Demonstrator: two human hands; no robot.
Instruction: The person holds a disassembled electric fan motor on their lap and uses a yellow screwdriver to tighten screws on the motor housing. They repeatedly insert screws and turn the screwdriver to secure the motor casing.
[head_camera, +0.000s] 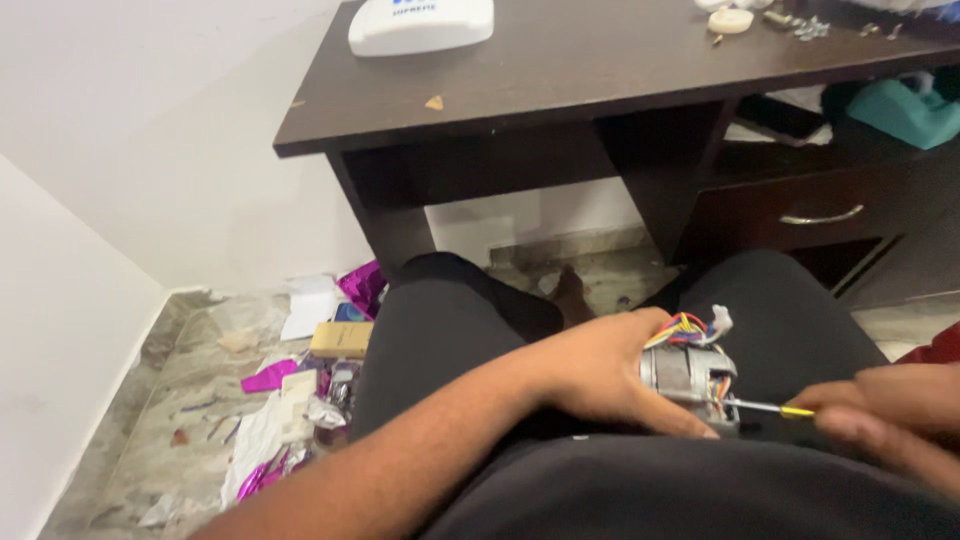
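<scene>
Seated person, view looking down over lap in dark trousers (450, 330). Left hand (600, 375) is lying across the lap and wrapping around a small electric motor (690, 375), fingers clamped over its near side and top, thumb stretching along the lower edge toward the motor's end. The motor is sitting on the right thigh, metal-grey casing, with a bundle of coloured wires (690, 325) rising from its top and ending in a white plug connector (722, 320). Right hand (890, 405) is coming in from the right edge, fingers pinched together on the yellow handle of a thin screwdriver (765, 407); the shaft is lying nearly level and its tip is touching the motor's end face, just beside the orange and yellow wiring there. Ahead of the knees, a dark brown desk (560, 90) is standing against a white wall; a white plastic housing (420, 25) is resting on its far left part, and a round cream part (730, 20) with loose screws (810, 28) is lying near the far right. Drawer with a metal handle (820, 215) is showing under the desk at right, a teal object (905, 110) above it on the shelf. On the marble floor (180, 400) at left, crumpled magenta foil wrappers (268, 378) and a small yellowish box (342, 340) are lying scattered, just beside the left leg.
</scene>
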